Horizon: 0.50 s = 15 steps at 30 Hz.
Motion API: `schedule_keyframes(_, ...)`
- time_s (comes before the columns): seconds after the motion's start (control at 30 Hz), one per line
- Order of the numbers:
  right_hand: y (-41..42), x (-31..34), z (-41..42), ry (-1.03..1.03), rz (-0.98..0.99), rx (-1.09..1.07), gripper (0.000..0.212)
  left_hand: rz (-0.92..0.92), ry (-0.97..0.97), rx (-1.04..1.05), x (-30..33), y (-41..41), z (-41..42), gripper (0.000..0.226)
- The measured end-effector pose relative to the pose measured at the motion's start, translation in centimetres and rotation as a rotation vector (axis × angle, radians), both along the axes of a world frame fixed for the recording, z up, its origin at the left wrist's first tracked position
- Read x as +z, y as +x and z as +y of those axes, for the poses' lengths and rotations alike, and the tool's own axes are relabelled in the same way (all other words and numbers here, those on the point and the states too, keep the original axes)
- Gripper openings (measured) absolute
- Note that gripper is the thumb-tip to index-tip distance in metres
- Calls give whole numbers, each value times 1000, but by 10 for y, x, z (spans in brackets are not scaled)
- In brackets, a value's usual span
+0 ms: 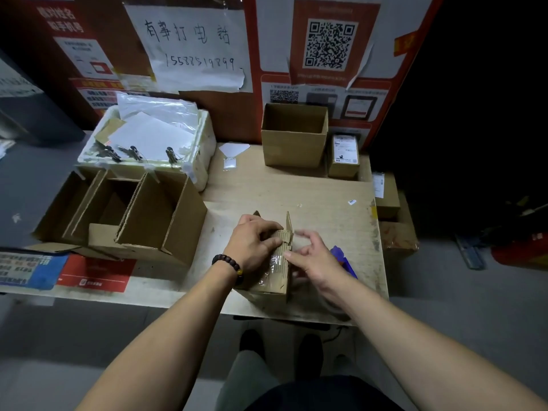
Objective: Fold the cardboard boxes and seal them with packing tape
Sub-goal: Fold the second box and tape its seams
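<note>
1. Small box (271,266) at table's (326,209) six o'clock.
2. Left hand (252,244) curled, pinning taped flap.
3. Right hand (311,259) loosely spread, holding nothing.
4. Best: press flaps flush, smooth tape flat.

**Dim packing corner**

A pale wooden table (326,209), scuffed and stained, stands on a grey floor (444,280). Behind it rises a red board (255,48) covered with posters, a QR code (330,45) and a handwritten paper notice (192,46). To the right the room falls into darkness. Light falls from above onto the tabletop; the far corners stay dark.
</note>
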State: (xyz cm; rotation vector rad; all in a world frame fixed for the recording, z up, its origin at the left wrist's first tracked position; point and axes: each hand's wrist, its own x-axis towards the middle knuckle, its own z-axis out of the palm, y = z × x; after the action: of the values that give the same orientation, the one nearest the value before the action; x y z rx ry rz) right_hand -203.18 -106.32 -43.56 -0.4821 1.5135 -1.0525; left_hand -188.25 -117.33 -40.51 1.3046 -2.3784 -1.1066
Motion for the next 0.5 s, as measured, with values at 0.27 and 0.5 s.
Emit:
schedule_keyframes(0.27,-14,1,-15,-18,38,38,36,-22,5,-54,-19,-1,-13,33)
schedule_keyframes(0.5,3,5,-20,67,-102,-84,22,28,-15,-51,-27,2,-10,34)
